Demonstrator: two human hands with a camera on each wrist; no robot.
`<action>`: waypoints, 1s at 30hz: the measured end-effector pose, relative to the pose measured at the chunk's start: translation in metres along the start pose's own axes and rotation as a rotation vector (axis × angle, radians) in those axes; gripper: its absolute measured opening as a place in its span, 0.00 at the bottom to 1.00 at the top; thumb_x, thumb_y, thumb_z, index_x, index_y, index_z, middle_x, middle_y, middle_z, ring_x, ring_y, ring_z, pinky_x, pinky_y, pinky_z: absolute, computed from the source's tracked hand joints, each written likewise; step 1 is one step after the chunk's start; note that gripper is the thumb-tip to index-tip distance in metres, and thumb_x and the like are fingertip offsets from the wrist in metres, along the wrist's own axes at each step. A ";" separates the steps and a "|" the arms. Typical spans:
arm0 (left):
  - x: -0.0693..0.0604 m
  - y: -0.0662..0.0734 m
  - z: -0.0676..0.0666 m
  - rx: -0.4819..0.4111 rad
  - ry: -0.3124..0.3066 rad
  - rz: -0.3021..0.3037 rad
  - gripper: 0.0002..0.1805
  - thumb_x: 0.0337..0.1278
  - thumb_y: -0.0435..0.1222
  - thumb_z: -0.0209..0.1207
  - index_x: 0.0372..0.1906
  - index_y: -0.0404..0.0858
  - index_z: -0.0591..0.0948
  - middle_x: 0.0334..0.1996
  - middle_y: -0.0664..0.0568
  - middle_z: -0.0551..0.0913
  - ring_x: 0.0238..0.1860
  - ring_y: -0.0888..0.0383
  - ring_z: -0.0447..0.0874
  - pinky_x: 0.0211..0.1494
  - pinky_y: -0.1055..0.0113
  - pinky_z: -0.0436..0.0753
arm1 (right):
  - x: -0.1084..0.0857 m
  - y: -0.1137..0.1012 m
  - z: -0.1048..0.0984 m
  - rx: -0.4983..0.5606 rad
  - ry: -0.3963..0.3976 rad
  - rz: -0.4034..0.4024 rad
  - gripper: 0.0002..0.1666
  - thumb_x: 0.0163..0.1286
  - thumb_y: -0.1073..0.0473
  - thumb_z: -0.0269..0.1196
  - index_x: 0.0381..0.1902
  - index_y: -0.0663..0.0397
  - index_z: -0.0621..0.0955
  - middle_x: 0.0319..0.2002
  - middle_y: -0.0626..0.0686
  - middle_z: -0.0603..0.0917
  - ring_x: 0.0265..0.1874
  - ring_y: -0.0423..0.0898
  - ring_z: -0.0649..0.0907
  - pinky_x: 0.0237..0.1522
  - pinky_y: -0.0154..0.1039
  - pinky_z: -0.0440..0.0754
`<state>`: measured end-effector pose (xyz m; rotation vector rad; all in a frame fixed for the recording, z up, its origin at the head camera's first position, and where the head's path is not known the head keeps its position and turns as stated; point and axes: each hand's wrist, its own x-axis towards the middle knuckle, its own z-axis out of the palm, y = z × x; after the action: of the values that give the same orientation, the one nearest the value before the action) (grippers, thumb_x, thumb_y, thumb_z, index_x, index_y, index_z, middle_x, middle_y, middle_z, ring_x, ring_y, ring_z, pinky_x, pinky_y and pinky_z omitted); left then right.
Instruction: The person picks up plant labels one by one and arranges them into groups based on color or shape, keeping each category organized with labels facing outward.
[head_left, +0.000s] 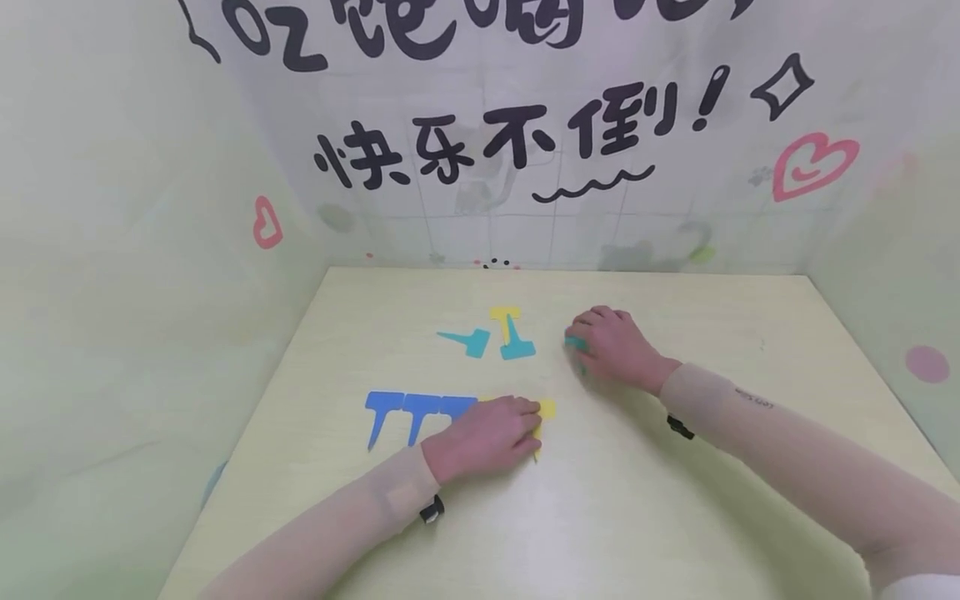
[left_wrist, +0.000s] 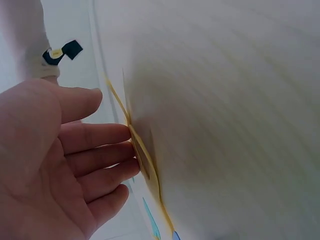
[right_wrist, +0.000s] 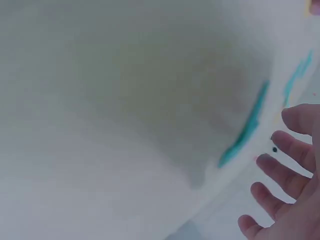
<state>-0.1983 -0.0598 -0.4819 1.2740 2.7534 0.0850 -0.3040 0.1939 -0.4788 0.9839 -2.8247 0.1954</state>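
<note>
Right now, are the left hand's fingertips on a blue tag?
No, the left hand has its fingertips on a yellow tag, right of the blue tags.

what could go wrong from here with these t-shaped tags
The left hand touches the yellow tags, so a small shift might push them out of line with the blue tags.

The teal tag by the right hand looks thin, so it could slide rather than lift.

Farther back, another teal tag overlaps a lone yellow tag; moving one may drag the other.
</note>
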 end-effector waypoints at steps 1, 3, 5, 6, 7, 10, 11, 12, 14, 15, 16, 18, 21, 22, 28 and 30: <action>0.001 0.000 -0.001 -0.004 0.003 0.002 0.20 0.74 0.47 0.54 0.58 0.40 0.83 0.64 0.48 0.78 0.65 0.53 0.76 0.68 0.63 0.73 | 0.006 -0.002 -0.004 0.012 0.012 -0.019 0.17 0.68 0.54 0.67 0.53 0.50 0.85 0.54 0.54 0.83 0.59 0.59 0.75 0.54 0.65 0.75; 0.002 -0.002 -0.001 -0.010 0.010 0.006 0.19 0.74 0.47 0.55 0.56 0.40 0.84 0.63 0.47 0.79 0.64 0.53 0.77 0.68 0.62 0.74 | 0.019 -0.008 -0.008 0.019 0.007 -0.062 0.17 0.68 0.56 0.67 0.54 0.51 0.85 0.55 0.53 0.83 0.59 0.58 0.75 0.53 0.63 0.75; 0.002 -0.003 -0.002 -0.015 0.013 0.006 0.18 0.73 0.47 0.55 0.55 0.40 0.85 0.62 0.47 0.80 0.64 0.53 0.78 0.67 0.62 0.75 | 0.030 -0.016 -0.008 0.016 -0.024 -0.108 0.18 0.69 0.56 0.66 0.56 0.50 0.85 0.56 0.52 0.83 0.60 0.56 0.75 0.55 0.62 0.75; 0.002 -0.004 -0.001 -0.017 0.015 0.007 0.18 0.73 0.47 0.56 0.55 0.40 0.85 0.62 0.47 0.80 0.63 0.53 0.78 0.66 0.62 0.75 | 0.035 -0.020 -0.005 0.003 -0.051 -0.132 0.18 0.70 0.56 0.65 0.57 0.49 0.84 0.58 0.51 0.82 0.60 0.55 0.74 0.56 0.61 0.74; 0.002 -0.004 -0.001 -0.017 0.020 0.008 0.18 0.73 0.47 0.56 0.55 0.40 0.85 0.62 0.47 0.81 0.63 0.53 0.78 0.66 0.62 0.76 | 0.039 -0.024 -0.002 -0.011 -0.076 -0.157 0.19 0.71 0.57 0.64 0.58 0.48 0.83 0.59 0.51 0.82 0.61 0.55 0.74 0.57 0.61 0.74; 0.002 -0.005 -0.001 -0.014 0.028 0.018 0.18 0.73 0.46 0.56 0.54 0.41 0.85 0.61 0.48 0.81 0.62 0.54 0.79 0.64 0.62 0.77 | 0.044 -0.034 0.008 -0.039 -0.137 -0.218 0.20 0.74 0.58 0.58 0.61 0.45 0.82 0.62 0.48 0.80 0.64 0.55 0.73 0.59 0.61 0.74; 0.002 -0.004 -0.001 -0.014 0.030 0.023 0.18 0.73 0.46 0.56 0.55 0.41 0.85 0.61 0.49 0.81 0.62 0.54 0.79 0.64 0.63 0.77 | 0.043 -0.036 0.012 -0.051 -0.147 -0.232 0.21 0.74 0.59 0.56 0.62 0.45 0.82 0.62 0.48 0.80 0.64 0.55 0.73 0.59 0.61 0.74; 0.003 -0.004 -0.001 -0.012 0.033 0.029 0.17 0.73 0.46 0.56 0.55 0.41 0.85 0.61 0.49 0.81 0.62 0.54 0.79 0.64 0.63 0.77 | 0.042 -0.037 0.015 -0.057 -0.152 -0.238 0.21 0.75 0.59 0.55 0.62 0.44 0.81 0.62 0.47 0.80 0.64 0.55 0.73 0.59 0.61 0.74; 0.004 -0.002 -0.001 -0.010 0.030 0.040 0.17 0.73 0.46 0.56 0.55 0.41 0.85 0.62 0.49 0.80 0.62 0.54 0.78 0.65 0.63 0.77 | 0.037 -0.037 0.018 -0.054 -0.153 -0.233 0.21 0.75 0.59 0.54 0.62 0.45 0.81 0.62 0.47 0.80 0.64 0.55 0.73 0.60 0.61 0.73; 0.004 -0.002 -0.001 -0.009 0.026 0.043 0.17 0.73 0.46 0.55 0.56 0.41 0.85 0.62 0.49 0.80 0.63 0.54 0.78 0.65 0.63 0.76 | 0.034 -0.036 0.019 -0.052 -0.150 -0.224 0.20 0.75 0.58 0.55 0.62 0.45 0.81 0.62 0.47 0.80 0.63 0.54 0.73 0.60 0.61 0.73; 0.005 -0.001 -0.001 -0.008 0.023 0.044 0.17 0.73 0.46 0.55 0.56 0.41 0.85 0.62 0.50 0.80 0.63 0.54 0.78 0.65 0.63 0.76 | 0.032 -0.035 0.020 -0.051 -0.145 -0.214 0.20 0.75 0.58 0.55 0.61 0.45 0.81 0.62 0.47 0.80 0.63 0.54 0.73 0.60 0.60 0.73; 0.006 0.000 -0.001 -0.010 0.016 0.041 0.17 0.73 0.46 0.55 0.56 0.41 0.85 0.62 0.49 0.80 0.63 0.54 0.78 0.66 0.63 0.75 | 0.027 -0.031 0.019 -0.035 -0.132 -0.195 0.20 0.74 0.58 0.56 0.61 0.47 0.82 0.61 0.48 0.81 0.63 0.54 0.74 0.59 0.60 0.72; 0.006 0.000 -0.001 -0.019 -0.001 0.030 0.18 0.74 0.46 0.55 0.56 0.41 0.84 0.63 0.49 0.80 0.64 0.54 0.78 0.67 0.63 0.74 | 0.024 -0.027 0.017 -0.027 -0.130 -0.173 0.20 0.74 0.58 0.57 0.61 0.47 0.82 0.61 0.49 0.80 0.63 0.54 0.73 0.60 0.60 0.72; 0.006 0.000 -0.001 -0.023 -0.005 0.027 0.18 0.74 0.45 0.55 0.56 0.41 0.84 0.63 0.49 0.80 0.64 0.54 0.78 0.67 0.63 0.74 | 0.024 -0.026 0.017 -0.028 -0.130 -0.169 0.20 0.73 0.58 0.57 0.61 0.47 0.82 0.61 0.50 0.81 0.64 0.55 0.73 0.60 0.61 0.72; 0.005 -0.001 -0.003 -0.036 -0.012 0.016 0.17 0.73 0.45 0.56 0.55 0.41 0.85 0.62 0.48 0.80 0.63 0.53 0.78 0.66 0.62 0.75 | 0.040 -0.026 0.015 0.007 -0.119 -0.117 0.20 0.73 0.57 0.61 0.62 0.46 0.82 0.61 0.50 0.80 0.64 0.54 0.72 0.60 0.60 0.71; 0.004 -0.002 -0.003 -0.037 -0.009 0.012 0.17 0.73 0.46 0.56 0.55 0.41 0.84 0.62 0.48 0.81 0.63 0.54 0.78 0.66 0.63 0.75 | 0.051 -0.029 0.014 0.036 -0.108 -0.080 0.21 0.73 0.55 0.62 0.62 0.46 0.82 0.61 0.51 0.80 0.64 0.54 0.72 0.60 0.60 0.71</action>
<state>-0.2030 -0.0579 -0.4796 1.2790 2.7240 0.1305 -0.3268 0.1385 -0.4819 1.1458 -2.8810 0.1900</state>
